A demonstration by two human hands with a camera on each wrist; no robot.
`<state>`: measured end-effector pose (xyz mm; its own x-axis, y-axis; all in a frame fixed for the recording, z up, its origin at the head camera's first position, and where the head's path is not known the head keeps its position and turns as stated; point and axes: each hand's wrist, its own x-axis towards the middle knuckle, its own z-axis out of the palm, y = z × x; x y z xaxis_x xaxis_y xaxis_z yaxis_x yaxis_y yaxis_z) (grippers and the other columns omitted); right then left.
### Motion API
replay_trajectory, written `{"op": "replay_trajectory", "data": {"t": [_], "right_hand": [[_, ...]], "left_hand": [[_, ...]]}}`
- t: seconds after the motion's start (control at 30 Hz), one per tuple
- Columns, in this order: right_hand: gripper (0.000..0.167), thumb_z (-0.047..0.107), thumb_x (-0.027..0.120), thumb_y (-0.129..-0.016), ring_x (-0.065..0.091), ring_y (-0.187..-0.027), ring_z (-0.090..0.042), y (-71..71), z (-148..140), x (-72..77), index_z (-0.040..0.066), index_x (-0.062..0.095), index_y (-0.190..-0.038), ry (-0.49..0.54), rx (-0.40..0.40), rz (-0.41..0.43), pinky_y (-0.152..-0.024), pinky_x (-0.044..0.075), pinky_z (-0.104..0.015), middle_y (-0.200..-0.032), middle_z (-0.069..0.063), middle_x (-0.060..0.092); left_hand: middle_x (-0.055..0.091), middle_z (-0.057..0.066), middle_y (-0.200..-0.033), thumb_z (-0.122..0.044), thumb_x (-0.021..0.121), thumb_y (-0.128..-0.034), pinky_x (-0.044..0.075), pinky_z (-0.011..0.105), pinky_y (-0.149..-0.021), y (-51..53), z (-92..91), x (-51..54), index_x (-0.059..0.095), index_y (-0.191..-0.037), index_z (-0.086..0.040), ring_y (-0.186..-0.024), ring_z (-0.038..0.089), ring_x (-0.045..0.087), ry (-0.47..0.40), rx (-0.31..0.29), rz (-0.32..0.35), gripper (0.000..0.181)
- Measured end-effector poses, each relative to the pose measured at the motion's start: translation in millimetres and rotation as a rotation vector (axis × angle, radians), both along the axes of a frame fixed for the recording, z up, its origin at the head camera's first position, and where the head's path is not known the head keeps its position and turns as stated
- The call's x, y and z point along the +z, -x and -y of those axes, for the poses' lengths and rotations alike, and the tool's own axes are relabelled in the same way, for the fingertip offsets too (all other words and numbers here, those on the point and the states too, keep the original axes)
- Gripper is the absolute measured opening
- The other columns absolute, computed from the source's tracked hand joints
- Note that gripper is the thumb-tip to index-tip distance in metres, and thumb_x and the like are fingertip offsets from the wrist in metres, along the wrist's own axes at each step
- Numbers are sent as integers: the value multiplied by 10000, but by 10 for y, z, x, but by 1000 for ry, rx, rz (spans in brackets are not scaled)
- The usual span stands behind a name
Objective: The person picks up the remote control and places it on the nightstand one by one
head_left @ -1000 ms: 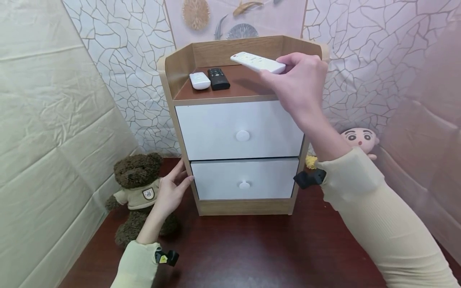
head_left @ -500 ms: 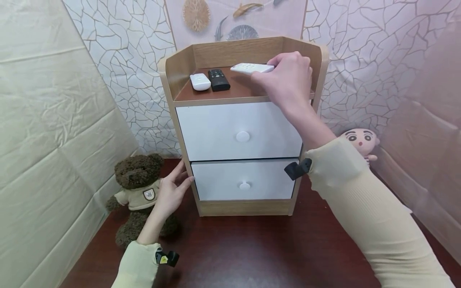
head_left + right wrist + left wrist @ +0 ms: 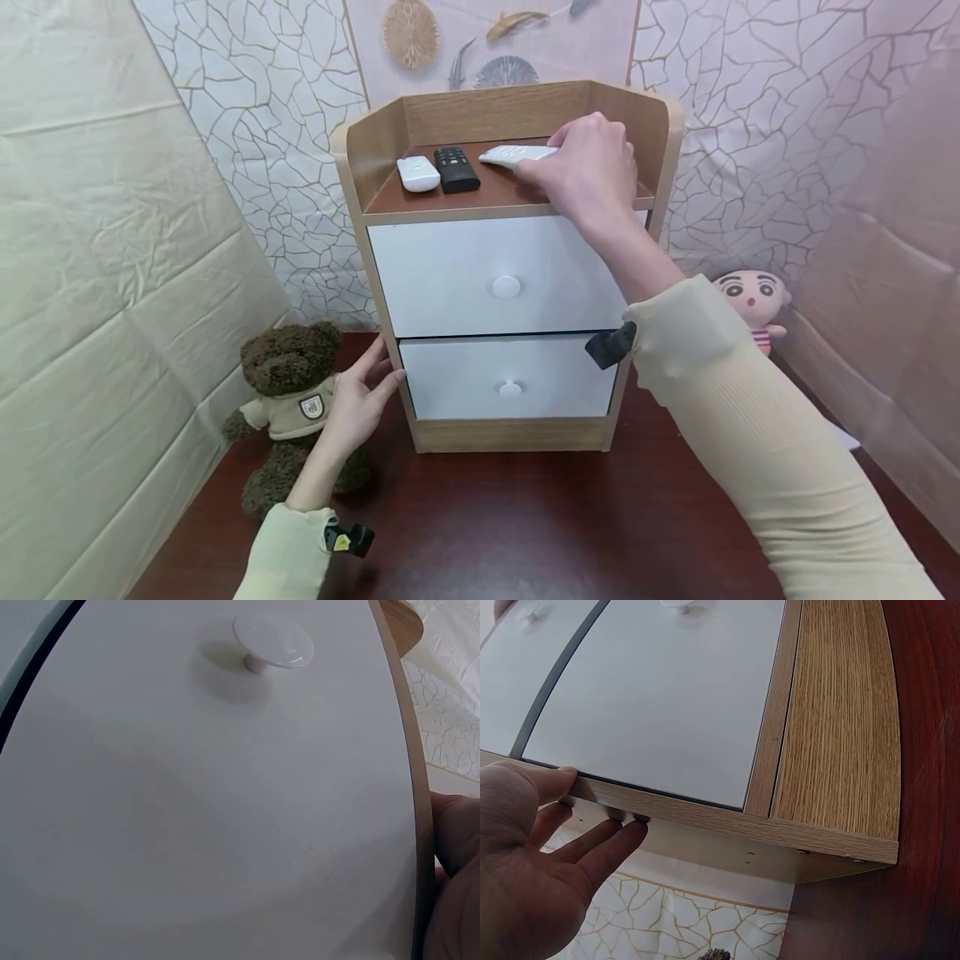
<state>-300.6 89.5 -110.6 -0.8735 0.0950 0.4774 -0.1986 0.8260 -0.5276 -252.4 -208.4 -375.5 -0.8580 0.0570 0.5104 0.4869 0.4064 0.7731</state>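
Observation:
In the head view, the right hand (image 3: pixel 588 171) grips one end of a white remote (image 3: pixel 517 154), low over the right part of the cabinet's brown top shelf (image 3: pixel 495 190). Left of it on that shelf lie a black remote (image 3: pixel 456 170) and another white remote (image 3: pixel 418 174). The left hand (image 3: pixel 358 408) rests on the cabinet's left side, its thumb at the front edge. In the left wrist view that hand (image 3: pixel 547 862) has its thumb on the wooden edge (image 3: pixel 705 817) and its fingertips on the side panel. The right wrist view shows part of the right hand (image 3: pixel 457 862); its remote is hidden there.
The cabinet has an upper drawer (image 3: pixel 442 275) and a lower drawer (image 3: pixel 450 379), both closed, with round white knobs. A brown teddy bear (image 3: pixel 288 367) sits left of the cabinet on the dark red table (image 3: pixel 525 525). A doll (image 3: pixel 752 298) is at the right, partly behind the sleeve.
The right hand has moved down and left with the white remote, which now lies lower and closer to the shelf. The left hand has stayed at the cabinet's side.

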Motion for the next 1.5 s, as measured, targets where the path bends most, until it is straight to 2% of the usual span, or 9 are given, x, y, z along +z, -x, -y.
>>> {"op": "replay_trajectory", "data": {"t": [0.13,0.23,0.57,0.8,0.93,1.03,1.17,1.5], "right_hand": [[538,534,750,-857,626,-1046,-271,1,-7,-7,66,789,-1122,-36,32,28,-824,509,-417,-1201,-102,706],[555,552,766,-854,620,-1036,-271,1,-7,-6,60,791,-1110,-42,52,42,-828,505,-415,-1219,-101,697],[587,477,718,-933,595,-1182,-297,-30,-8,6,59,693,-1344,-53,108,100,-944,478,-447,-1368,-128,629],[575,427,670,-969,608,-1169,-322,-43,9,19,61,639,-1411,-97,124,138,-962,490,-462,-1382,-151,616],[586,484,684,-957,613,-1136,-315,-32,21,10,67,677,-1368,-104,100,125,-927,489,-453,-1351,-144,636],[536,530,689,-936,619,-1059,-301,-13,33,2,71,756,-1205,-110,78,105,-846,487,-430,-1275,-126,664],[509,565,693,-912,615,-987,-290,9,55,5,85,780,-1057,-122,65,90,-753,463,-398,-1187,-106,686],[532,568,669,-930,583,-938,-257,8,42,37,76,771,-1105,-104,105,126,-704,438,-356,-1113,-101,673]], "left_hand": [[510,148,-1511,-31,675,-997,533,516,-946,-6,4,0,391,-1589,-104,-1268,350,602,1,5,6,661],[518,161,-1501,-29,679,-994,530,528,-948,-11,7,-2,395,-1587,-100,-1267,358,602,2,13,9,662],[492,153,-1525,-37,666,-1004,536,502,-948,-28,4,0,393,-1587,-90,-1268,372,598,12,8,-8,646],[497,164,-1519,-37,668,-1003,537,491,-944,-31,0,3,388,-1585,-72,-1265,369,600,19,10,-12,647],[503,160,-1514,-18,681,-989,536,489,-942,-32,-1,5,383,-1587,-75,-1263,361,604,12,11,-12,671],[506,165,-1510,-22,674,-995,538,498,-940,-32,-3,12,385,-1586,-74,-1258,368,606,14,9,-18,660],[499,167,-1516,-37,661,-1007,536,519,-943,-25,-6,16,390,-1586,-75,-1262,376,602,16,5,-13,640],[529,155,-1492,-41,679,-997,543,514,-929,-11,-3,8,400,-1584,-92,-1251,354,615,21,10,-14,653]]}}
